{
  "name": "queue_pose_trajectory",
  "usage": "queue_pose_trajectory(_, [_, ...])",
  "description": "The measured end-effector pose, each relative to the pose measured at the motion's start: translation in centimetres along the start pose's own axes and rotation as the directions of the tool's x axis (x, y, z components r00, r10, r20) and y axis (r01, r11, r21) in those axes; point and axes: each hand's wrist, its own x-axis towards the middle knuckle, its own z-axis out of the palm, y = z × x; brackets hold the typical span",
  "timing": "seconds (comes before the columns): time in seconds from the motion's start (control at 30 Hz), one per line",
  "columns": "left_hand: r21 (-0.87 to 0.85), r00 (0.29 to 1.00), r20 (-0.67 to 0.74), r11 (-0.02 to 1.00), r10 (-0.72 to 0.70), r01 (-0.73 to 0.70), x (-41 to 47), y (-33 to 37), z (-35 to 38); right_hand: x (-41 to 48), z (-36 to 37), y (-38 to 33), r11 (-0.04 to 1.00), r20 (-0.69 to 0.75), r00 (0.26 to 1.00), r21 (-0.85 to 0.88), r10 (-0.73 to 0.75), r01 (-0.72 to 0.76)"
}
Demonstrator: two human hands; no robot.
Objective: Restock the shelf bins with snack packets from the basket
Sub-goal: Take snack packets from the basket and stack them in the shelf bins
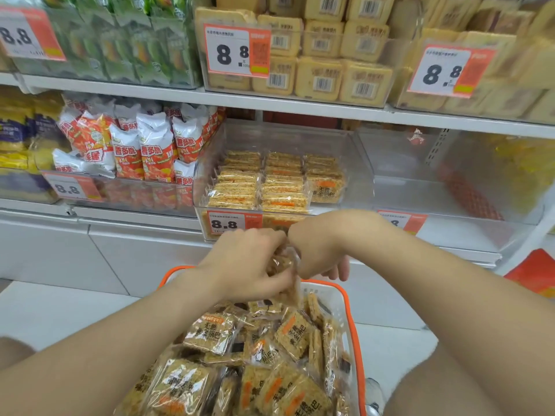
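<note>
Far left, lower shelf: purple-and-yellow bags (pixel 18 136) are lying blurred, writing unreadable.
Upper left: a tag (pixel 27 36) is reading "8.8" in front of green bags (pixel 135 49).
Lower left bin: red-and-white bags (pixel 150 151) are standing upright, printed "薯多脆"; a blurred "8.8" tag (pixel 70 187) is hanging on the front.
Upper centre: yellow packs (pixel 324 76) are showing barcodes behind a white-and-orange "8.8" tag (pixel 237 52).
Mid bin (pixel 207 163), clear plastic: rice-crust packets (pixel 282 187) are sitting in three rows, the right row reading "无糖黄金锅巴"; its tag (pixel 229 224) is reading "8.8".
Left hand (pixel 246 265): fingers are curling round a bunch (pixel 292 291) of those packets, above the basket and just near of the mid bin.
Right hand (pixel 318 250): it is touching the bunch from the right, wrist bent, fingers pointing down; whether it is gripping cannot be told.
Basket (pixel 341 313), white with an orange rim, near centre: it is holding a heap of packets (pixel 210 334) with the same writing.
Right bin (pixel 420 181): clear walls, tag (pixel 402 222) partly hidden by the right arm.
Upper right: a tilted "8.8" tag (pixel 447 72).
Shelf boards (pixel 300 108) are showing white; the floor (pixel 45 310) is showing pale tile.
</note>
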Motion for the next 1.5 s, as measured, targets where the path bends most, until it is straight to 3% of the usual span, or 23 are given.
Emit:
queue_pose_trajectory(0.13, [-0.052, 0.966, -0.256, 0.999, -0.025, 0.012, 0.8, -0.9, -2.3, 0.3, -0.1, 1.7, 0.973, -0.285, 0.954, 0.178, -0.093, 0.148])
queue_pose_trajectory(0.23, [-0.227, 0.876, -0.405, 0.957, -0.264, 0.184, 1.5, -1.0, -3.0, 0.2, -0.1, 2.5, 0.915, -0.584, 0.807, 0.272, -0.089, 0.298])
queue_pose_trajectory(0.3, [-0.373, 0.809, -0.405, 0.885, -0.425, 0.278, 2.1, -0.3, -3.7, 0.1, -0.2, 2.8, 0.862, -0.704, 0.708, 0.318, -0.065, 0.395])
queue_pose_trajectory(0.4, [-0.547, 0.820, -0.225, 0.765, -0.526, 0.341, 2.9, 0.9, -4.8, 0.3, -0.4, 3.3, 0.822, -0.756, 0.652, 0.338, -0.053, 0.459])
queue_pose_trajectory(0.5, [-0.605, 0.837, -0.117, 0.707, -0.534, 0.366, 3.5, 1.1, -5.4, 0.6, -0.4, 4.2, 0.828, -0.751, 0.660, 0.351, -0.030, 0.437])
queue_pose_trajectory(0.73, [-0.634, 0.865, -0.176, 0.726, -0.470, 0.265, 4.7, 0.6, -6.0, 1.0, -0.6, 5.8, 0.724, -0.718, 0.694, 0.501, 0.042, 0.474])
queue_pose_trajectory(0.87, [-0.685, 0.807, -0.172, 0.657, -0.566, 0.315, 5.5, 0.4, -5.7, 1.6, -0.7, 6.1, 0.658, -0.719, 0.678, 0.585, 0.152, 0.474])
queue_pose_trajectory(0.9, [-0.714, 0.785, -0.127, 0.605, -0.607, 0.352, 5.7, 0.5, -5.5, 1.8, -0.8, 6.1, 0.603, -0.705, 0.674, 0.642, 0.221, 0.474])
queue_pose_trajectory(0.97, [-0.759, 0.770, -0.023, 0.512, -0.638, 0.402, 6.3, 0.7, -5.2, 1.9, -1.0, 5.9, 0.379, -0.631, 0.708, 0.768, 0.317, 0.515])
queue_pose_trajectory(1.07, [-0.817, 0.773, 0.019, 0.436, -0.634, 0.377, 7.0, 0.7, -5.2, 1.9, -1.2, 5.6, 0.032, -0.533, 0.792, 0.835, 0.297, 0.550])
queue_pose_trajectory(1.13, [-0.864, 0.777, 0.052, 0.362, -0.627, 0.350, 7.4, 0.2, -5.3, 2.2, -1.1, 6.0, -0.047, -0.506, 0.810, 0.839, 0.298, 0.542])
queue_pose_trajectory(1.2, [-0.891, 0.797, 0.080, 0.316, -0.598, 0.326, 7.6, -0.2, -5.4, 2.7, -0.9, 6.7, 0.060, -0.524, 0.752, 0.834, 0.399, 0.549])
queue_pose_trajectory(1.27, [-0.846, 0.839, 0.033, 0.432, -0.543, 0.313, 7.5, -0.6, -5.3, 2.9, -0.5, 7.3, 0.344, -0.631, 0.625, 0.775, 0.460, 0.529])
queue_pose_trajectory(1.33, [-0.789, 0.871, -0.035, 0.549, -0.490, 0.277, 7.5, -0.5, -5.2, 2.7, -0.2, 7.7, 0.570, -0.759, 0.536, 0.641, 0.370, 0.514])
queue_pose_trajectory(1.43, [-0.757, 0.883, -0.100, 0.611, -0.458, 0.231, 7.8, -0.5, -5.0, 2.9, -0.4, 8.0, 0.730, -0.846, 0.483, 0.476, 0.226, 0.490])
queue_pose_trajectory(1.5, [-0.750, 0.892, -0.140, 0.635, -0.429, 0.187, 8.2, -0.3, -4.8, 3.5, -0.6, 8.2, 0.861, -0.877, 0.465, 0.327, 0.123, 0.390])
